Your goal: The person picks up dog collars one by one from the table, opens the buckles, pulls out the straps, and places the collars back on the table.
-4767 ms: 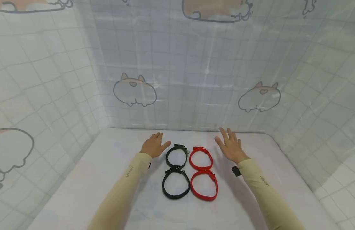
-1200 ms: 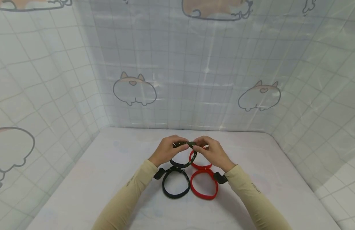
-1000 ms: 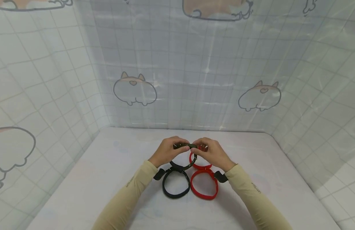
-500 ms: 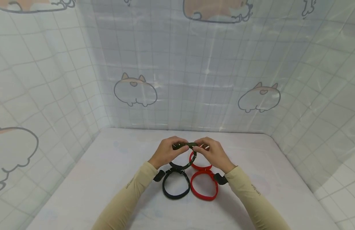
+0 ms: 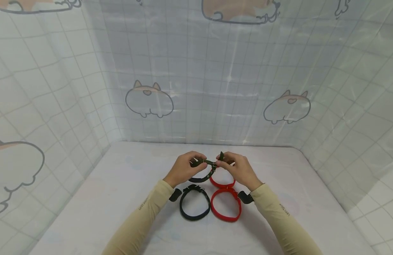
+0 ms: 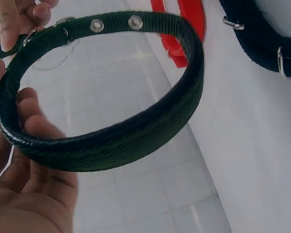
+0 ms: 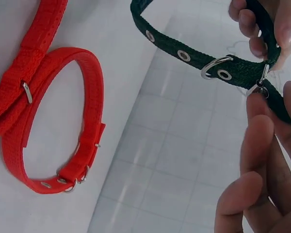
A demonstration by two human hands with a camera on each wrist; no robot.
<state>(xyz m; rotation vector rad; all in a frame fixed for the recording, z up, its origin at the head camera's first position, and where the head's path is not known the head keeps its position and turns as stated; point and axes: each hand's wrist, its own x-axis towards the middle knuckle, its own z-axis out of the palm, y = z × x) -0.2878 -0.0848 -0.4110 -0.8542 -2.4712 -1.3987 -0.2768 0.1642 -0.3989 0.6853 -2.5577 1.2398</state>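
Observation:
A dark green dog collar (image 5: 199,180), buckled into a loop, is held up over the table between both hands. My left hand (image 5: 183,169) grips one side of it, fingers inside the loop and thumb outside. Thumb and fingers of my right hand (image 5: 240,169) pinch the collar at its metal buckle (image 7: 263,80), and the strap's tail stands up above the right fingers in the head view. Metal eyelets (image 7: 184,56) and a D-ring (image 7: 214,67) show along the green webbing.
On the white table (image 5: 152,226) lie a black collar (image 5: 192,217) and, to its right, a near red collar (image 5: 226,219). Behind that lies another red collar (image 5: 220,185), partly hidden by the right hand. A tile-patterned curtain (image 5: 196,120) hangs behind the table.
Both hands, spread apart at first, have come together and lifted the green collar. In the last half second the right hand shifted slightly right, and the strap's tail now sticks up.

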